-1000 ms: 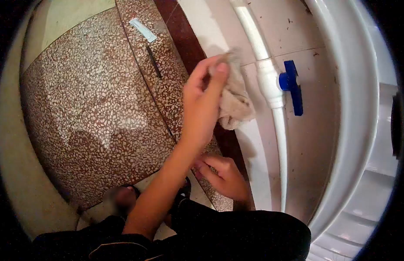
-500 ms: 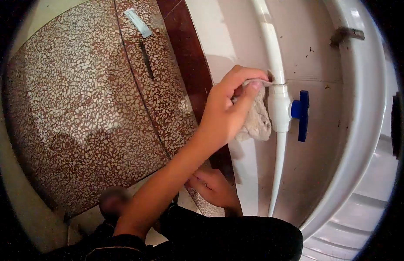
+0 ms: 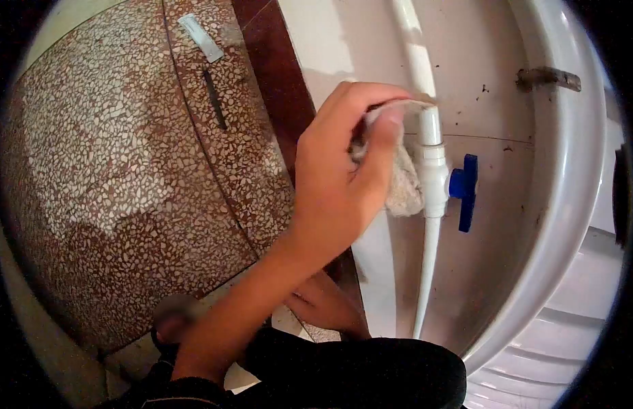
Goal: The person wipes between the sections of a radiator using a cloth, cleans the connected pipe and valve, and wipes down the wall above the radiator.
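Observation:
My left hand (image 3: 347, 153) pinches a crumpled, off-white cloth (image 3: 405, 184) between its thumb and bent fingers. A flap of the cloth reaches the white pipe (image 3: 431, 126) just above its valve. The white valve body (image 3: 435, 180) has a blue handle (image 3: 469, 193) on its right side. Below the valve the pipe continues as a thinner section. What seems to be my right hand (image 3: 330, 307) is low down, beyond my dark-clothed knee (image 3: 398, 371). My left forearm covers its fingers, so I cannot tell how they are held.
A speckled terrazzo slab (image 3: 118, 163) lies left, carrying a pale packet (image 3: 200, 38) and a thin dark strip (image 3: 215, 100). A dark red border (image 3: 275, 68) edges the wall. The curved white rim (image 3: 568, 225) and a metal bracket (image 3: 549, 78) stand right of the pipe.
My left hand has moved up and slightly left, carrying the cloth's upper flap higher along the pipe. My right hand has become more hidden behind the left forearm. The view has shifted slightly.

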### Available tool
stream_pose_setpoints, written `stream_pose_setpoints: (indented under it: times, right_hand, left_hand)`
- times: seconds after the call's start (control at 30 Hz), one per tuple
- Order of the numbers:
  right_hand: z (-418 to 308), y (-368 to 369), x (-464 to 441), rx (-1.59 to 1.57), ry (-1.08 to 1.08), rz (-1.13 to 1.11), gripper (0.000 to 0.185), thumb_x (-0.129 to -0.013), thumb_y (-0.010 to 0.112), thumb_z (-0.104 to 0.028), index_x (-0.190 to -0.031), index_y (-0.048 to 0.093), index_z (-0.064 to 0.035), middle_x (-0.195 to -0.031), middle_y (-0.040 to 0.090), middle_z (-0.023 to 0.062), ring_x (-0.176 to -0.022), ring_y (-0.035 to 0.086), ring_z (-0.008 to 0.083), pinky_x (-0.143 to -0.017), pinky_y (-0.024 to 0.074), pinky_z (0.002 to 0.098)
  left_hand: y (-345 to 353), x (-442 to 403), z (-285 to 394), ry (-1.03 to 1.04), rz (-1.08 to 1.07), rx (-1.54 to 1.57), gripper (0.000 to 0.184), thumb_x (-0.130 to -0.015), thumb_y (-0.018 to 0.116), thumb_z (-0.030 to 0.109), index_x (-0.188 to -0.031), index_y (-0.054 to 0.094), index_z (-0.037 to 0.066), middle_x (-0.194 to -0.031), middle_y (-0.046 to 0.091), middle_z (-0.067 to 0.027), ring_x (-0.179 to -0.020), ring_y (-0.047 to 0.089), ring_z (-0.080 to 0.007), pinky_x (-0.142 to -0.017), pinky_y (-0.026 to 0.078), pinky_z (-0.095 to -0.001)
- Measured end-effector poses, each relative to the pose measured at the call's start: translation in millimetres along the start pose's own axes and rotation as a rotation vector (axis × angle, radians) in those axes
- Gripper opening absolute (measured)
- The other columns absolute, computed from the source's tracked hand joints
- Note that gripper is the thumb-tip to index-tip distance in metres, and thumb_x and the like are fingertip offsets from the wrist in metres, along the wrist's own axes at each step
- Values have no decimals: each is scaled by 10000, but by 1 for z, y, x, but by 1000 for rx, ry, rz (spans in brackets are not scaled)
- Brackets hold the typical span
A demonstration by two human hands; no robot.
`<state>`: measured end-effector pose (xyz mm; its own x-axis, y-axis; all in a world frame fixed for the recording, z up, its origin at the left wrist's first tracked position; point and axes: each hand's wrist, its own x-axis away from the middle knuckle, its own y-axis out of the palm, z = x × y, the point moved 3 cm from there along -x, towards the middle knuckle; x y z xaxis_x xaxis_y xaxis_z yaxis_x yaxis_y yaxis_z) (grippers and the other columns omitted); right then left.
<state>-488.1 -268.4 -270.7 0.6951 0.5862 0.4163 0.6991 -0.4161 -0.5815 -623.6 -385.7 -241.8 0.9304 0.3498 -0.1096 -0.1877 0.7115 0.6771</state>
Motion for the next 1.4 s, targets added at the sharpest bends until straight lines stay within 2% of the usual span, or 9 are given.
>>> stream_pose_setpoints:
  times: [0.13, 0.2, 0.43, 0.53, 0.73, 0.8, 0.87, 0.97, 1.4]
  right_hand:
    - [8, 5, -6, -152, 114, -270, 279, -960, 514, -180, -1171, 576, -9, -1154, 595, 236, -1087, 556, 414, -952, 438, 462]
    - [2, 7, -7, -152, 93, -119, 284, -968, 501, -189, -1177, 574, -11, -1143, 598, 236, -1082, 560, 412, -953, 440, 462]
    - [11, 22, -4, -48, 40, -150, 283, -983, 474, -203, -1167, 574, -12, -1139, 598, 232, -1083, 559, 412, -957, 439, 465]
    - [-1, 18, -9, -9, 8, -129, 275, -983, 470, -204, -1144, 579, -10, -1127, 601, 228, -1072, 561, 411, -953, 441, 467]
    - [-20, 7, -14, 51, -41, -79, 261, -982, 464, -206, -1092, 591, -5, -1091, 610, 219, -1043, 568, 407, -941, 446, 469]
    - [-22, 3, -15, -51, 72, -221, 252, -978, 467, -204, -1052, 600, -2, -1045, 623, 207, -1013, 579, 398, -925, 454, 468]
    - [-10, 10, -9, -76, 50, -182, 254, -980, 469, -208, -1045, 606, -4, -1025, 630, 200, -1002, 586, 393, -915, 460, 466]
    - [-1, 11, 0, -109, 64, -165, 254, -983, 479, -213, -1040, 611, -4, -1000, 639, 194, -981, 595, 389, -899, 466, 466]
    - [6, 9, 2, -129, 46, -184, 209, -972, 528, -160, -1042, 613, 17, -973, 640, 206, -946, 616, 375, -821, 485, 446]
  left_hand:
    - [15, -18, 32, 238, -284, -360, 117, -897, 573, 25, -988, 647, 28, -874, 617, -104, -817, 621, -237, -743, 481, -315]
    - [25, -21, 35, 336, -453, -664, 101, -789, 602, -8, -887, 621, 11, -808, 571, -133, -800, 607, -347, -677, 479, -407]
    - [39, -20, 62, 877, -544, -988, 114, -771, 568, 83, -843, 599, 0, -800, 583, -163, -738, 635, -337, -605, 499, -402]
    - [55, -10, 57, 312, -520, -1197, 143, -803, 536, 104, -860, 589, -15, -847, 592, -188, -809, 654, -345, -629, 519, -399]
    - [22, -6, 30, 425, -448, -835, 82, -839, 568, 34, -900, 617, 8, -844, 614, -174, -830, 665, -306, -696, 544, -357]
    - [1, 4, 17, 244, -312, -572, 119, -917, 574, 63, -1016, 631, 31, -860, 633, -110, -807, 655, -225, -730, 534, -311]
    - [-15, 15, -3, -200, 27, -111, 226, -1001, 537, 213, -1066, 612, 9, -764, 564, 7, -675, 538, -66, -535, 389, -232]
    - [-23, 12, -25, -403, 230, 185, 243, -1012, 534, 238, -1068, 610, 14, -816, 551, 32, -712, 478, -28, -572, 386, -199]
    - [20, -13, -41, -520, -219, 557, 378, -997, 514, 152, -1343, 410, 43, -1138, 637, -113, -1055, 581, -143, -906, 459, -275]
